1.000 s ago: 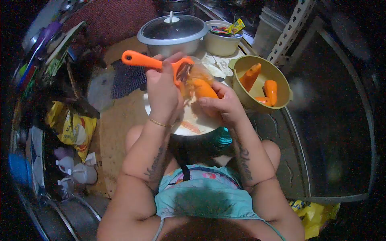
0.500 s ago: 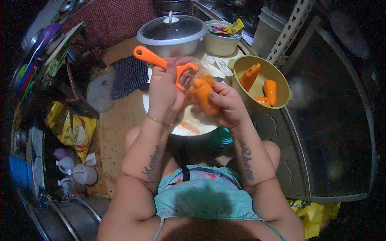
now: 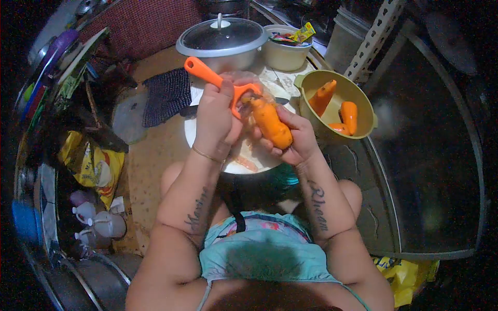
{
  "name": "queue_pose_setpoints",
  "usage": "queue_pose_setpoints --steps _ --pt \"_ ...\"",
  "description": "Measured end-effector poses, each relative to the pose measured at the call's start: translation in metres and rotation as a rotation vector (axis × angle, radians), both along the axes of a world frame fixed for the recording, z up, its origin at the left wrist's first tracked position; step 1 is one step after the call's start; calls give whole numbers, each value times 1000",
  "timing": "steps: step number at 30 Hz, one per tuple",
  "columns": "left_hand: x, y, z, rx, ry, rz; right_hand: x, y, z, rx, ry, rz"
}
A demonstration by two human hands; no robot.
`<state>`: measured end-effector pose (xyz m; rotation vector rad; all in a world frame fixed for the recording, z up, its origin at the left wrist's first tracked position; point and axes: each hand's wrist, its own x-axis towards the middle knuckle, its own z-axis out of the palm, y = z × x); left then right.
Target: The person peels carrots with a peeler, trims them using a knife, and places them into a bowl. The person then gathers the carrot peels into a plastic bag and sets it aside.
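Observation:
My left hand (image 3: pixel 215 116) is wrapped round an orange peeler (image 3: pixel 206 72), its handle pointing up and left and its head close to the carrot. A short, thick carrot (image 3: pixel 271 124) lies in the fingers of my right hand (image 3: pixel 298 136), with its narrow end towards the peeler. Below both hands is a white round board (image 3: pixel 259 163) with a strip of peel (image 3: pixel 246 164) on it. Part of the board is hidden behind the hands. To the right, a yellow-green bowl (image 3: pixel 367 116) holds orange carrots (image 3: pixel 349 118).
A lidded pot (image 3: pixel 223 44) stands behind the hands, beside a cream tub (image 3: pixel 287 54) with packets in it. A dark cloth (image 3: pixel 167 98) lies to the left. Further left are a yellow bag (image 3: pixel 93 166) and plastic jugs (image 3: pixel 109 224).
The peeler in my left hand has moved right, nearer my right hand. The carrot has been turned, so that more of its length and its blunt end show.

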<state>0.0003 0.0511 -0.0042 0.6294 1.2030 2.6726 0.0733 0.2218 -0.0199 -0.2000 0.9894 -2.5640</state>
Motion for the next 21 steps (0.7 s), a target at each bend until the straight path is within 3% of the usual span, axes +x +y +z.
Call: queue_pose_setpoints --steps 1,7,9,13,19,21 --pt "-4 -4 -2 -44 -4 -38 1 0 1 -31 -31 35" --pt "1 3 0 305 -246 -62 -2 0 0 -152 -191 117" --pt "11 4 9 276 -155 -66 -4 0 -1 -270 -255 131" --pt "17 12 3 156 8 -102 -5 2 -2 -220 -204 116" --pt "5 11 -1 119 -42 94 -2 -1 0 -195 -181 89" --pt "5 11 -3 198 -66 26 -2 -3 1 -248 -209 103"
